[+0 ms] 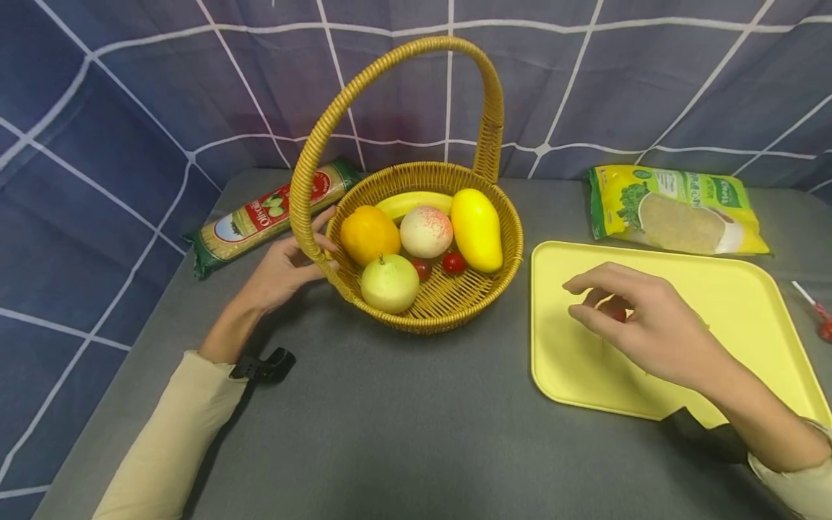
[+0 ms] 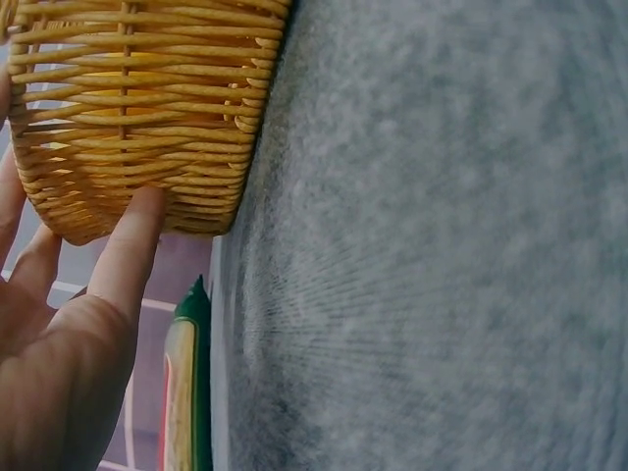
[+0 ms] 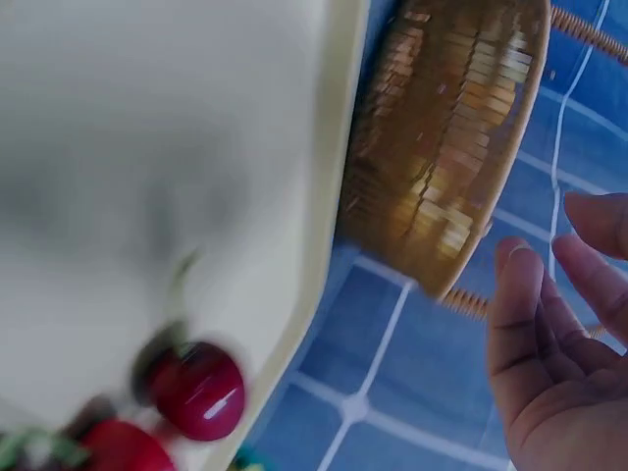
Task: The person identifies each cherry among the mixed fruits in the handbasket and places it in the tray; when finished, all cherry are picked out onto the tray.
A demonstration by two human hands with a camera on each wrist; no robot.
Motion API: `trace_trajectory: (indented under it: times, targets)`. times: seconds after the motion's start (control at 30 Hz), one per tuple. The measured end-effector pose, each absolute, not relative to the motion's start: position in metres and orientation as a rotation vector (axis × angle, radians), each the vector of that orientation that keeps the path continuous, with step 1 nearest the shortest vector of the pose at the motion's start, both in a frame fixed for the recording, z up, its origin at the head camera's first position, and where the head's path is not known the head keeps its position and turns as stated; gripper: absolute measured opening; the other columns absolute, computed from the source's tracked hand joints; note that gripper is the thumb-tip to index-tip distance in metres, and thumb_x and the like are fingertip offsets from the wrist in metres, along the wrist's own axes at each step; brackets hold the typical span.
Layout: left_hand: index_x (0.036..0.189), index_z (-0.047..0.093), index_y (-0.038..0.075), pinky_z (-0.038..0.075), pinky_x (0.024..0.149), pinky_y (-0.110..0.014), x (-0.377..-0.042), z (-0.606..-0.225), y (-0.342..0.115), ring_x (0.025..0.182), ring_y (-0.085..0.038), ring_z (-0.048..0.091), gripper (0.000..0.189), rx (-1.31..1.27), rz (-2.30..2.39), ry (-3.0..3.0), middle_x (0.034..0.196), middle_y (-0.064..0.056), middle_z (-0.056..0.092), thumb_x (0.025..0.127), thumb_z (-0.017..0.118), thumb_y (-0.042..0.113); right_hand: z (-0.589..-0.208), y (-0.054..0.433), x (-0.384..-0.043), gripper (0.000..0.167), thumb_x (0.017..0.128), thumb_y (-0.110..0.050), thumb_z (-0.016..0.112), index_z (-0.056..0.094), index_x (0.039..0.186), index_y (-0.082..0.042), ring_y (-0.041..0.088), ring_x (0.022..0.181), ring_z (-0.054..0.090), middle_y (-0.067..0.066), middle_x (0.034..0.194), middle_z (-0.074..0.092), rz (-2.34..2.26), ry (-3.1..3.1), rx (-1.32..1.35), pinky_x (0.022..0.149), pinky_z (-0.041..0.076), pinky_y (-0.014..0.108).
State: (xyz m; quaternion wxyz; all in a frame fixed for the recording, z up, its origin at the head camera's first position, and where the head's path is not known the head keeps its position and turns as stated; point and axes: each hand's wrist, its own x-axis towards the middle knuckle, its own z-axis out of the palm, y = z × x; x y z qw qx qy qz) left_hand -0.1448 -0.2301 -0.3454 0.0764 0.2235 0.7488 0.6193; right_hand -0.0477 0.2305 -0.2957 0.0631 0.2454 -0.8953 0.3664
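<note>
A wicker basket (image 1: 422, 323) with a tall arched handle holds an orange (image 1: 369, 235), a banana (image 1: 416, 203), a peach (image 1: 426, 232), a mango (image 1: 477, 230), a green pear-like fruit (image 1: 390, 284) and cherries (image 1: 453, 263). My left hand (image 1: 286, 267) reaches under the handle at the basket's left side, fingers spread; in the left wrist view its straight thumb (image 2: 132, 245) touches the woven wall. Over the yellow tray (image 1: 728, 289), my right hand (image 1: 650, 325) has loosely bent fingers with nothing between them. Below it a dark red cherry (image 3: 201, 391) lies beside another red fruit (image 3: 123, 448), blurred.
A pack of spaghetti (image 1: 273, 213) lies behind the left hand. Behind the tray is a yellow-green bag of grain (image 1: 682, 211). A lollipop-like red item (image 1: 824, 328) lies at the right edge. A checked blue cloth (image 1: 403, 87) hangs behind the grey table (image 1: 416, 419).
</note>
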Motion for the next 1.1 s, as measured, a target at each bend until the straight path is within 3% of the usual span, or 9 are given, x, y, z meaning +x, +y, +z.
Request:
trace_trajectory:
  times: [0.33, 0.47, 0.67, 0.77, 0.97, 1.1]
  targets:
    - [0.104, 0.062, -0.008, 0.026, 0.113, -0.047, -0.146, -0.347, -0.23, 0.148, -0.02, 0.018, 0.018, 0.67, 1.865, 2.225, 0.16, -0.008, 0.028, 0.087, 0.067, -0.009, -0.286, 0.174, -0.075, 0.029, 0.082, 0.002, 0.075, 0.071, 0.108, -0.011, 0.005, 0.079, 0.059, -0.008, 0.095, 0.065, 1.11, -2.627, 0.987, 0.067, 0.052, 0.025]
    - [0.103, 0.064, -0.005, 0.025, 0.113, -0.047, -0.146, -0.347, -0.231, 0.148, -0.02, 0.017, 0.017, 0.668, 1.869, 2.223, 0.16, -0.009, 0.028, 0.087, 0.068, -0.008, -0.286, 0.153, -0.092, 0.024, 0.085, -0.002, 0.073, 0.071, 0.109, -0.007, 0.01, 0.081, 0.06, -0.001, 0.096, 0.068, 1.135, -2.689, 1.02, 0.07, 0.052, 0.035]
    - [0.102, 0.064, -0.005, 0.025, 0.113, -0.047, -0.146, -0.347, -0.231, 0.148, -0.021, 0.018, 0.017, 0.66, 1.874, 2.226, 0.16, -0.009, 0.028, 0.086, 0.067, -0.011, -0.287, 0.127, -0.122, 0.029, 0.086, -0.005, 0.073, 0.07, 0.115, -0.003, 0.019, 0.085, 0.062, 0.007, 0.105, 0.07, 1.14, -2.921, 1.033, 0.074, 0.049, 0.038]
    - [0.102, 0.064, -0.004, 0.025, 0.114, -0.049, -0.145, -0.347, -0.231, 0.149, -0.02, 0.017, 0.017, 0.66, 1.875, 2.223, 0.16, -0.009, 0.028, 0.086, 0.066, -0.011, -0.289, 0.119, -0.132, 0.034, 0.085, -0.006, 0.074, 0.069, 0.118, -0.003, 0.02, 0.081, 0.06, 0.007, 0.102, 0.069, 1.031, -3.025, 1.08, 0.074, 0.048, 0.036]
    - [0.102, 0.063, -0.005, 0.021, 0.114, -0.054, -0.146, -0.347, -0.231, 0.149, -0.02, 0.016, 0.017, 0.679, 1.874, 2.21, 0.161, -0.009, 0.027, 0.087, 0.066, -0.011, -0.292, 0.105, -0.142, 0.027, 0.085, -0.012, 0.073, 0.069, 0.111, -0.009, 0.022, 0.078, 0.053, 0.004, 0.085, 0.061, 0.74, -3.135, 1.164, 0.073, 0.042, 0.037]
    - [0.102, 0.064, -0.005, 0.022, 0.114, -0.052, -0.146, -0.346, -0.231, 0.149, -0.02, 0.016, 0.017, 0.683, 1.877, 2.207, 0.16, -0.009, 0.027, 0.087, 0.066, -0.011, -0.292, 0.104, -0.144, 0.025, 0.085, -0.012, 0.074, 0.07, 0.11, -0.012, 0.023, 0.084, 0.054, 0.003, 0.091, 0.063, 0.704, -3.17, 1.165, 0.077, 0.044, 0.039]
